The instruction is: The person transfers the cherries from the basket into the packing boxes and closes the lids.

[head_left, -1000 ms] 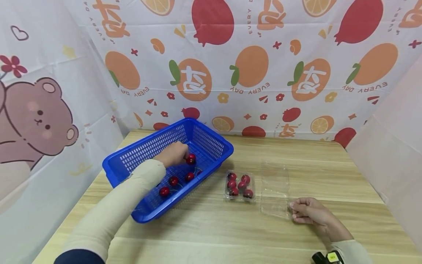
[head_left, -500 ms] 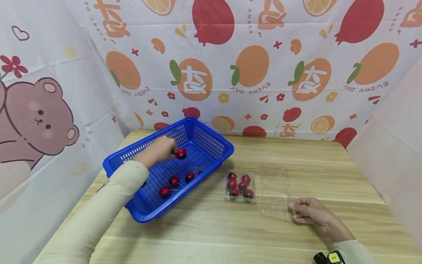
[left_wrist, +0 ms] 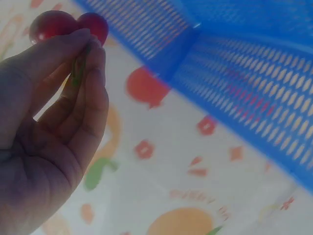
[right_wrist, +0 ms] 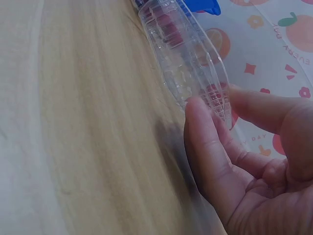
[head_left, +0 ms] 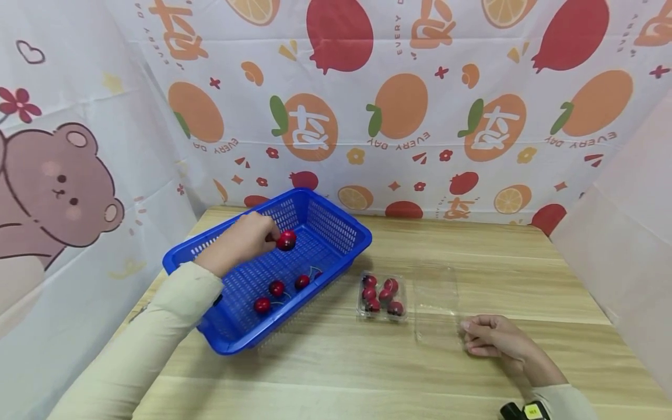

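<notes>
My bench [head_left: 341,361] carries the blue basket [head_left: 331,227], set within reach of my left hand [head_left: 241,236]. Right of the basket sits the clear box [head_left: 382,314], its lid [head_left: 437,303] open on the side farther from the basket, probably leaving the packed cherries [head_left: 385,294] uncovered. My right hand [head_left: 496,337] has its grip pinching the lid's edge, likely steadying light plastic. Above the basket, my left grip pinches what look like 2 held cherries [left_wrist: 51,25] by green stems [left_wrist: 78,68], presumably sparing the fruit. Loose cherries [head_left: 276,287] lie inside the basket.
</notes>
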